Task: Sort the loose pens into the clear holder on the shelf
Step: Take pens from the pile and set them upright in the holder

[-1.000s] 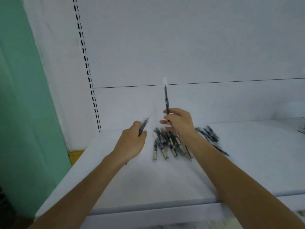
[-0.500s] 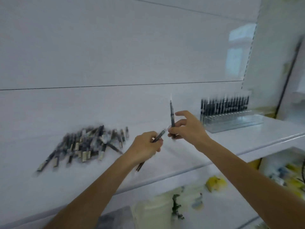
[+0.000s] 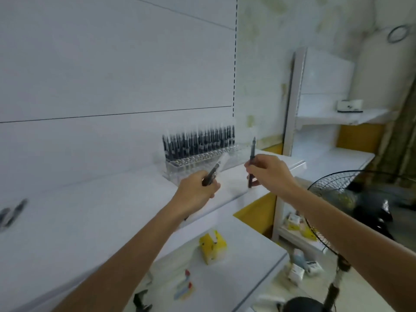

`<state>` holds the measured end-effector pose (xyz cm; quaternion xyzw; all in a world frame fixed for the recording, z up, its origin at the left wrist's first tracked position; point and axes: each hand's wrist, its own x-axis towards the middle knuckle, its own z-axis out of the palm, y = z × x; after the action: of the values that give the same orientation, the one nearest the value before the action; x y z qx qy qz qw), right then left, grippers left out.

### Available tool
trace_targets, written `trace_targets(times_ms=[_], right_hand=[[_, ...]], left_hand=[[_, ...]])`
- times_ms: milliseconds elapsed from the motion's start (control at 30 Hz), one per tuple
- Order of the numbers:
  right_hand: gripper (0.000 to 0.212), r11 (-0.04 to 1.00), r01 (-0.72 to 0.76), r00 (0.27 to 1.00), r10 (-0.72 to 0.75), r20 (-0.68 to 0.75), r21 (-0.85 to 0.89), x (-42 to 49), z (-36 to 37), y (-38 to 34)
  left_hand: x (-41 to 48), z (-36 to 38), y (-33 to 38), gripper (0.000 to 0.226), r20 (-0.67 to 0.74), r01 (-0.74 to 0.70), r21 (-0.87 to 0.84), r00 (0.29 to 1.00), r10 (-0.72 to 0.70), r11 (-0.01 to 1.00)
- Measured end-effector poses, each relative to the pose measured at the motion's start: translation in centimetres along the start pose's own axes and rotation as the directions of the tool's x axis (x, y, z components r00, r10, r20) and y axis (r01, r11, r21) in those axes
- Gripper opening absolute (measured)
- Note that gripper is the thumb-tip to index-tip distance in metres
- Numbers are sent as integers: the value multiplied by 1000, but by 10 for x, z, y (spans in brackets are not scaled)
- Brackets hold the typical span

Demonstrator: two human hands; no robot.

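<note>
The clear holder (image 3: 202, 162) stands at the right end of the white shelf (image 3: 90, 210), its back row filled with several upright dark pens (image 3: 198, 143). My left hand (image 3: 195, 191) grips a dark pen (image 3: 213, 171) that slants up and to the right, just in front of the holder. My right hand (image 3: 267, 171) pinches another dark pen (image 3: 252, 154) held nearly upright, beside the holder's right end. At the far left edge only the tail of the loose pen pile (image 3: 11, 213) shows, blurred.
A lower shelf (image 3: 225, 278) carries a yellow box (image 3: 212, 246) and small items. A black floor fan (image 3: 337, 203) stands at the right, below my right forearm. A second white shelf unit (image 3: 326, 118) rises behind it.
The view has swung right; the pen pile has slid to the left edge and the holder is now close. Both hands, each with its pen, have moved up to the holder.
</note>
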<state>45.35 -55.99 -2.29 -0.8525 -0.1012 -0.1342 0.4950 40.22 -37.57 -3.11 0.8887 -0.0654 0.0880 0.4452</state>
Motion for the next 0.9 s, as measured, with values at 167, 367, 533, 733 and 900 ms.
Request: trace_targets(times_ms=[167, 367, 533, 733, 900], right_hand=[[73, 979, 40, 999, -37, -19, 199, 54, -3, 10], [103, 976, 128, 990, -117, -76, 177, 122, -9, 22], [108, 968, 143, 989, -131, -70, 207, 167, -23, 42], [96, 919, 359, 931, -366, 13, 165, 227, -17, 52], [81, 817, 549, 828, -560, 16, 175, 264, -9, 56]], left_hand=[[44, 3, -5, 26, -59, 31, 118, 998, -25, 992], [100, 14, 7, 18, 1, 43, 146, 999, -43, 988], [133, 32, 18, 9, -22, 24, 164, 1000, -21, 986], [156, 48, 18, 9, -229, 12, 165, 973, 26, 986], [173, 68, 21, 21, -394, 139, 20, 911, -120, 990]])
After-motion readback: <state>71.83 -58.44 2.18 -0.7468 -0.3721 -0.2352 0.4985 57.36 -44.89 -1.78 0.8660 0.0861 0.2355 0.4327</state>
